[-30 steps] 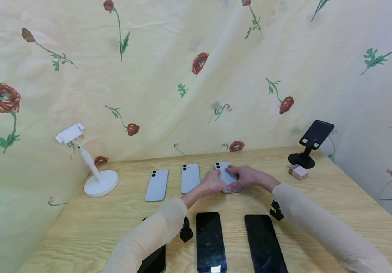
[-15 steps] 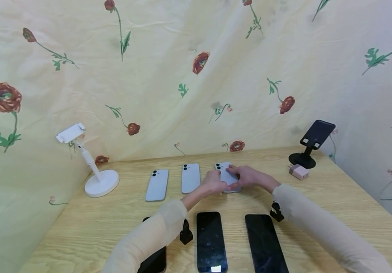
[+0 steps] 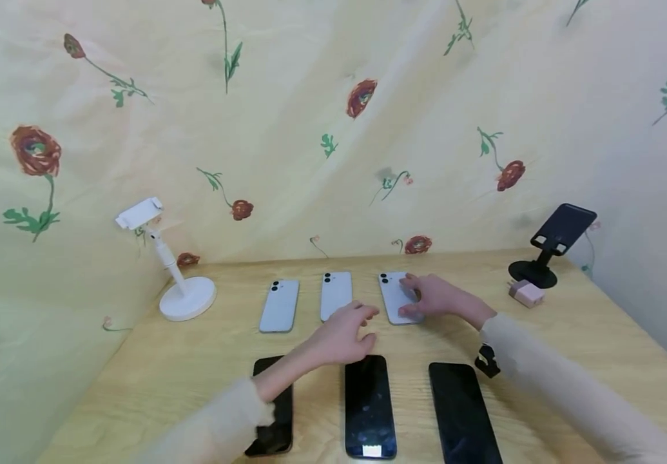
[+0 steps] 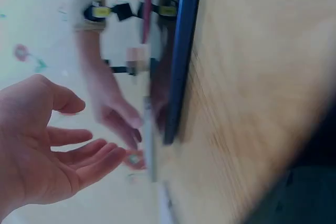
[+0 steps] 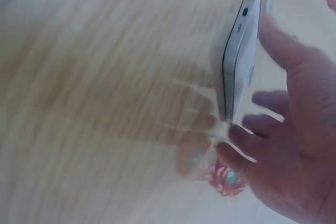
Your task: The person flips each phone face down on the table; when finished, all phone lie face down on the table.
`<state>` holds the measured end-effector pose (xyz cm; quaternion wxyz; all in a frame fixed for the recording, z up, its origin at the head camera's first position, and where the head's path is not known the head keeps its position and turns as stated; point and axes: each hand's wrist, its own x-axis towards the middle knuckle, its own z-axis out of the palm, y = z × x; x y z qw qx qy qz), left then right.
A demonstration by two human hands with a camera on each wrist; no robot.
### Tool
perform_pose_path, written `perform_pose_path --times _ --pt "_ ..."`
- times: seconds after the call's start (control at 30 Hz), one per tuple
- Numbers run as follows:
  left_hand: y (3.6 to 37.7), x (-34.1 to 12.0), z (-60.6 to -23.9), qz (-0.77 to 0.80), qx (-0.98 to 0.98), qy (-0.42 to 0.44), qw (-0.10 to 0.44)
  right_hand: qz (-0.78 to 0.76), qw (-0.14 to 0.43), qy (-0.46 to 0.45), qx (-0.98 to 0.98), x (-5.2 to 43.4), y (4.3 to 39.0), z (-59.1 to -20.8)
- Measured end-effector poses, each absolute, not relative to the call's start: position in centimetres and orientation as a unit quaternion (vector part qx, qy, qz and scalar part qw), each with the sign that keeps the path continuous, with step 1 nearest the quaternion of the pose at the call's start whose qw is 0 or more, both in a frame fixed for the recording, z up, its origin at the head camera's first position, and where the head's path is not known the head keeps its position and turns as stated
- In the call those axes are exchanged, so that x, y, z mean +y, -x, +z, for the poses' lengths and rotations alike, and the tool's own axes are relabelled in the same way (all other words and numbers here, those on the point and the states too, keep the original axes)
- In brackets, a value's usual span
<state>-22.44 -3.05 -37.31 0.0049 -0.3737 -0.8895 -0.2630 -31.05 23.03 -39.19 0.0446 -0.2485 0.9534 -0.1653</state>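
You have no lettering, brand, number or sign to read here: the phones' pale backs and dark screens appear blank, though both wrist views are too blurred to rule out fine print.

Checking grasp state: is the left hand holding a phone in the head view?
No, the left hand hovers open above the table, gripping nothing.

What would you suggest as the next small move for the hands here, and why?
Probably lower the left hand onto the middle black phone: it hovers open just above that phone's top edge, holding nothing, while the right hand rests on the right-most white phone.
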Motion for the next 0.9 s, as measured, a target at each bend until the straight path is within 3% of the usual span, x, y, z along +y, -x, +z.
perform_pose_path --times 0.17,0.33,0.43,0.57,0.9 --pt "18.8 -9.1 -35.6 -0.277 -0.893 0.355 0.007 -0.18 -0.071 0.273 0.942 22.3 30.3 -38.4" --pt "15.3 -14.7 -36.0 -0.271 -0.921 0.28 0.012 -0.211 -0.104 0.357 0.904 19.9 28.2 -38.0" --pt "13.5 -17.3 -36.6 -0.267 -0.935 0.235 -0.003 -0.219 -0.084 0.403 0.885 18.0 26.5 -37.9" --pt "11.7 -19.1 -37.6 -0.27 -0.937 0.215 -0.049 -0.216 -0.015 0.432 0.876 15.3 24.2 -37.7" --pt "10.0 -18.9 -39.3 -0.26 -0.954 0.083 -0.124 -0.152 0.065 0.473 0.865 9.0 20.8 -38.2"
